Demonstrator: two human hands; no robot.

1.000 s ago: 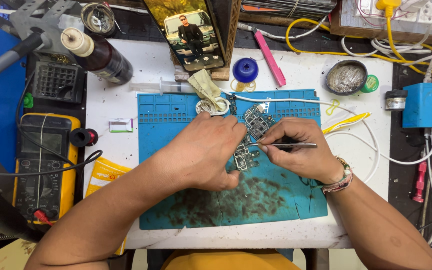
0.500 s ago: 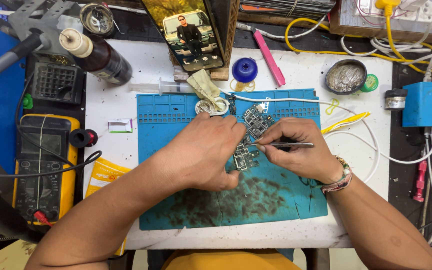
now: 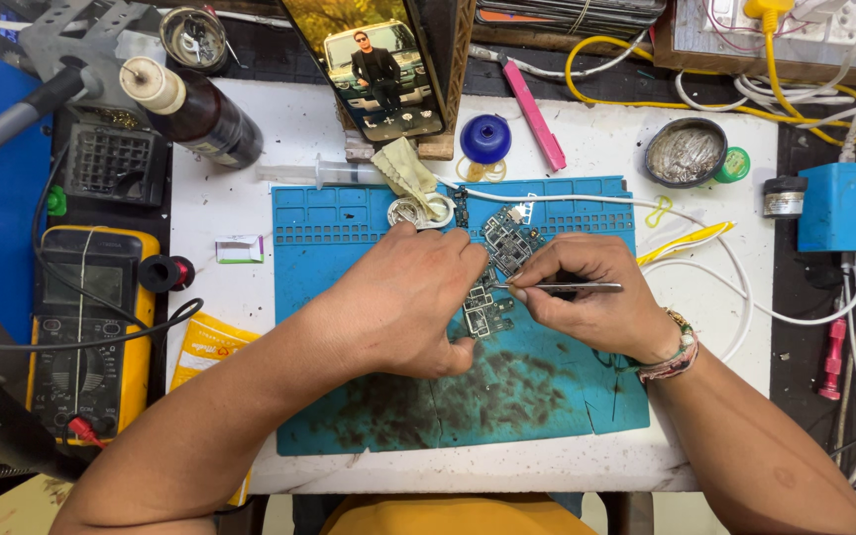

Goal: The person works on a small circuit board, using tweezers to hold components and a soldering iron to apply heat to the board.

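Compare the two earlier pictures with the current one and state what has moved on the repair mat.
Nothing visibly moved. The left hand still steadies the circuit board on the blue mat, and the right hand keeps the tweezers at the board.

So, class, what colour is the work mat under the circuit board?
The work mat is blue with dark scorched patches, clearest in the head view.

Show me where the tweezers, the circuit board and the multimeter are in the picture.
tweezers [image 3: 577, 287], head view, on the middle of the metal shaft.
circuit board [image 3: 507, 243], head view, on its upper part.
multimeter [image 3: 91, 327], head view, on its dark front face.
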